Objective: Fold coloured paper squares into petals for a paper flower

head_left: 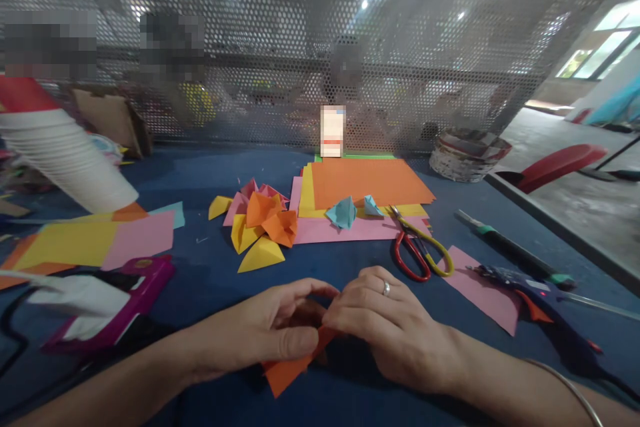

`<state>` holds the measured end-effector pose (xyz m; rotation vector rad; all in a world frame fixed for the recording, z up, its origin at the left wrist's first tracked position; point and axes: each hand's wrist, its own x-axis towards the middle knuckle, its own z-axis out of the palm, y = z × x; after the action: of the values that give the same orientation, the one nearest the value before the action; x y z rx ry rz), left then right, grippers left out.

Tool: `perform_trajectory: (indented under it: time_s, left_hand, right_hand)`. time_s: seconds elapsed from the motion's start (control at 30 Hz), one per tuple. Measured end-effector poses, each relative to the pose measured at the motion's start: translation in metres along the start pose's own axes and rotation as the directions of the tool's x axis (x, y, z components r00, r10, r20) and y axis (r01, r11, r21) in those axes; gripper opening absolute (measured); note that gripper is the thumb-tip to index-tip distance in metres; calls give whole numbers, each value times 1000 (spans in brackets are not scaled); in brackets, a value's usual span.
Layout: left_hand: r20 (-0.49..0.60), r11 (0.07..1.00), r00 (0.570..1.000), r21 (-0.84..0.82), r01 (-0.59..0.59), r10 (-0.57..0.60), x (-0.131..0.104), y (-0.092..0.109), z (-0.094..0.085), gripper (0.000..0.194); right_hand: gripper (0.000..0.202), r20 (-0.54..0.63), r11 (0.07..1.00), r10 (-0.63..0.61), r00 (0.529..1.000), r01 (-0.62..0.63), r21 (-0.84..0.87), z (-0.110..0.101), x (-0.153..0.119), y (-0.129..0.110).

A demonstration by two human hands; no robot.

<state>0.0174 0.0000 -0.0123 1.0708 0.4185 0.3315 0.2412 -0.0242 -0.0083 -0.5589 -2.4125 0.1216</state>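
Near the front of the blue table, my left hand pinches a folded piece of orange paper between thumb and fingers. My right hand, wearing a ring, has its fingers bent over the paper's upper end; its fingertips are partly hidden. Just beyond lies a cluster of folded orange paper pieces, with yellow and pink ones around them. Two light blue folded pieces rest on a stack of coloured paper sheets. To their right are scissors with one red and one yellow handle.
A hot glue gun lies at right by a pink sheet and a dark-handled tool. At left are a magenta power strip with a white plug, and stacked paper cups. A woven basket stands before the perforated metal panel.
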Motion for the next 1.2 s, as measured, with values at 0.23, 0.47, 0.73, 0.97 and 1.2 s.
perform_trajectory:
  time_s: [0.23, 0.47, 0.73, 0.97, 1.2]
  left_hand:
    - [-26, 999, 999, -24, -25, 24, 1, 0, 1, 56]
    - [-25, 1000, 1000, 21, 1, 0, -1, 1, 2, 61]
    - [-39, 998, 999, 54, 12, -9, 1, -1, 2, 48]
    - [-34, 999, 999, 31, 21, -20, -3, 2, 2, 48]
    - [-66, 999, 997, 21, 38, -36, 1, -9, -2, 51]
  right_hand:
    - [13, 6, 998, 36, 999, -36, -51, 2, 2, 2]
    - [24, -44, 997, 72, 996, -72, 2, 2, -1, 0]
    - [29, -43, 998, 66, 997, -66, 0, 1, -1, -2]
    - [28, -50, 1000, -6, 999, 6, -3, 0, -2, -2]
    - [28, -4, 999, -52, 999, 52, -1, -3, 1, 0]
